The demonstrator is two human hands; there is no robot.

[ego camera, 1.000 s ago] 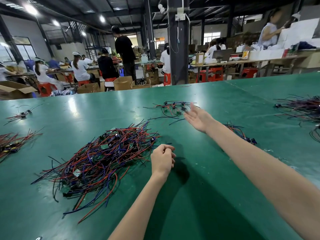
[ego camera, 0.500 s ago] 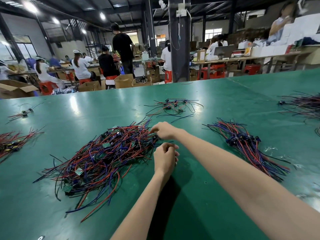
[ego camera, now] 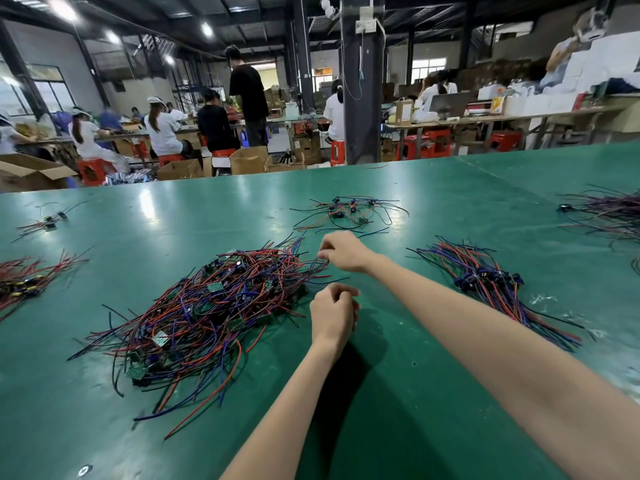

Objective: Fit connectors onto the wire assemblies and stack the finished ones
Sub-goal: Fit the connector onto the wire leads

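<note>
My right hand (ego camera: 341, 252) has its grip pinched on a wire (ego camera: 313, 265) at the far edge of the pile (ego camera: 207, 306), to tease one free. Left hand (ego camera: 333, 315) is curled just nearer, ready to receive; cannot tell if it holds anything. Finished stack (ego camera: 491, 285) lies right, within reach.

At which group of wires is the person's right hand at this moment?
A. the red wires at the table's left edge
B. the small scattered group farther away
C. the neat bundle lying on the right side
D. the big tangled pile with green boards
D: the right hand has its curled fingers at the far right edge of the big tangled pile, apart from the neat bundle and the small scattered group.
</note>
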